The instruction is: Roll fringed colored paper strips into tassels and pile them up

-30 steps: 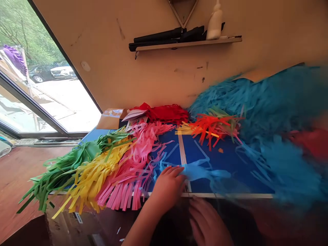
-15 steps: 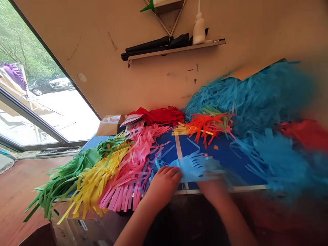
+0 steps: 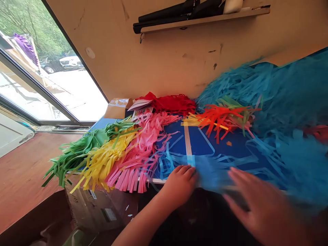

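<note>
Drawing away from the paper, the right hand (image 3: 260,205) has moved toward the near right, and the blue paper fringe (image 3: 212,172) now lies spread wider than it did a moment ago, its cut strips fanned out across the board. That hand is open, with its fingers splayed and blurred by motion, and it shows nothing held. The left hand (image 3: 180,184) rests at the fringe's left part by the near edge, its fingers loosely curled rather than clenched; I cannot tell whether they pinch the paper or only press on it.

The fringe sits on the near part of the dark blue board (image 3: 202,145), across a pale strip (image 3: 188,143) that runs from far to near. Its long axis runs roughly left to right, with strips reaching both ways, though the solid band is partly blurred.

To the left lie overlapping fringes: pink (image 3: 138,153), yellow (image 3: 102,160) and green (image 3: 82,147), their ends hanging over the board's near edge. Beyond the board's far side sit an orange-red tangle of strips (image 3: 220,118), a red paper heap (image 3: 174,104) and a large mound of blue strips (image 3: 284,92).
</note>
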Available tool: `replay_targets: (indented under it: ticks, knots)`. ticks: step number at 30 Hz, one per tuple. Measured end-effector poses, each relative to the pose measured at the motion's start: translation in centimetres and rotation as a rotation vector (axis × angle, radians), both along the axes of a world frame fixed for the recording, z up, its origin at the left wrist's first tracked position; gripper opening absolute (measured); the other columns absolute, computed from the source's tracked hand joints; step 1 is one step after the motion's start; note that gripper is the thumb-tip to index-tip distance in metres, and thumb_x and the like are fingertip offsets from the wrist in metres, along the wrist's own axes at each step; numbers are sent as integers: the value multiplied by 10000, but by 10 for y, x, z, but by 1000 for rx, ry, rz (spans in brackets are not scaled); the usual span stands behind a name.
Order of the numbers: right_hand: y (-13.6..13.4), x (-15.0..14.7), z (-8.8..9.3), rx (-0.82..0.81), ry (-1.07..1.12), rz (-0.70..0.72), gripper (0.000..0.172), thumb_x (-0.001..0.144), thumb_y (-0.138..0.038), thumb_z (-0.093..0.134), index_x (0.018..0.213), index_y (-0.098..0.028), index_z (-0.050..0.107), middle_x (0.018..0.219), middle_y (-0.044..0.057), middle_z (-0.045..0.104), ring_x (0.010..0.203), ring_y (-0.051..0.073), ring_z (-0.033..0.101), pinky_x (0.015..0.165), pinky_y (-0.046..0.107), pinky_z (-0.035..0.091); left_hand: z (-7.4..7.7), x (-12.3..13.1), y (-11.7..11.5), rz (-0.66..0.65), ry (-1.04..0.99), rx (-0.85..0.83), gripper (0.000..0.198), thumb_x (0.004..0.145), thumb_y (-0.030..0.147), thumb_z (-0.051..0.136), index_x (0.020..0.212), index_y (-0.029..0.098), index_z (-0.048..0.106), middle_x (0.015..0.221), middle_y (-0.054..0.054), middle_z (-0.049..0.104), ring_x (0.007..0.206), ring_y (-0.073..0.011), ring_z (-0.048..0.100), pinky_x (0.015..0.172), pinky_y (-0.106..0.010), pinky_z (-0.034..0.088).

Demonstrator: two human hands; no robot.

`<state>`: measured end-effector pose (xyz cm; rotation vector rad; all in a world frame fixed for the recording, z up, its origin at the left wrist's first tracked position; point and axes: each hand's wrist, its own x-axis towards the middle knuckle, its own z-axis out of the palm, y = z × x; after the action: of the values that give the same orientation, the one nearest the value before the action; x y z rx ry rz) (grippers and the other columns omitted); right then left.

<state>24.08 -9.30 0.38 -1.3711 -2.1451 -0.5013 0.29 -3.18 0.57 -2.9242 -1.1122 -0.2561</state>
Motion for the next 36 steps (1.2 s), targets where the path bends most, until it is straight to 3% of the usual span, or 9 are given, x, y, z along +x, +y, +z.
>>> replay_targets:
  ticks: [1, 4, 9, 12, 15, 19, 23, 28, 36]
  knots:
    - [8, -19, 2, -44, -77, 123, 488, 825, -404, 488, 1260, -183, 477, 1227, 108, 561, 1145, 266, 478, 914, 402, 347, 0, 0, -2, 0, -9, -9, 312, 878, 216, 434, 1159, 137, 544, 1264, -76, 546, 1144, -233, 505, 963, -375, 408]
    - [26, -49, -9, -72, -106, 268, 374, 870, -360, 380, 1121, -174, 587, 1156, 81, 618, 1120, 230, 503, 954, 401, 324, 1, -2, -6, -10, -33, -41, 336, 869, 254, 451, 1177, 143, 524, 1279, -65, 535, 1156, -229, 490, 954, -371, 408]
    - [34, -33, -29, -47, -115, 342, 356, 815, -105, 338, 970, -179, 650, 1058, 52, 667, 983, 180, 576, 866, 346, 382, -1, -8, -7, -34, -63, -74, 385, 825, 315, 527, 1173, 151, 510, 1276, -65, 533, 1140, -235, 488, 927, -380, 406]
    - [34, -25, -22, -93, -59, 393, 362, 785, -57, 354, 946, -193, 648, 1028, 27, 678, 959, 168, 589, 843, 329, 396, -1, -10, -5, -46, -87, -95, 326, 822, 316, 535, 1107, 158, 539, 1183, -53, 592, 1062, -221, 527, 885, -364, 412]
    - [39, -25, -8, -298, 8, 405, 311, 798, -106, 407, 965, -227, 640, 1015, 19, 677, 947, 169, 590, 832, 335, 406, 4, -11, -4, 0, -106, -133, 256, 822, 351, 534, 994, 168, 578, 1066, -42, 634, 951, -215, 559, 818, -361, 422]
    - [56, -29, 12, -728, 94, 285, 221, 854, -260, 430, 908, -239, 643, 950, 30, 670, 916, 180, 583, 809, 336, 413, 16, -10, -2, 150, -133, -166, 272, 870, 407, 452, 890, 178, 599, 909, -32, 642, 838, -204, 554, 755, -368, 416]
    - [76, -35, 26, -991, 152, 144, 327, 876, -395, 363, 755, -206, 601, 807, 32, 646, 769, 171, 571, 697, 293, 402, 21, -6, 3, 264, -69, -139, 303, 914, 357, 378, 787, 186, 594, 819, -27, 615, 810, -209, 543, 737, -380, 408]
    - [90, -46, 25, -993, -44, -113, 293, 855, -363, 347, 718, -202, 550, 742, 46, 638, 714, 191, 562, 665, 300, 337, 10, -1, 16, 330, 51, -23, 163, 887, 261, 451, 829, 185, 582, 837, -37, 599, 810, -227, 553, 695, -376, 417]
    - [102, -51, 22, -1041, -124, -264, 222, 830, -334, 359, 740, -209, 519, 724, 49, 619, 675, 198, 550, 563, 269, 262, 6, 1, 31, 363, 136, -86, 127, 886, 237, 465, 885, 161, 567, 844, -58, 607, 800, -222, 583, 643, -324, 441]
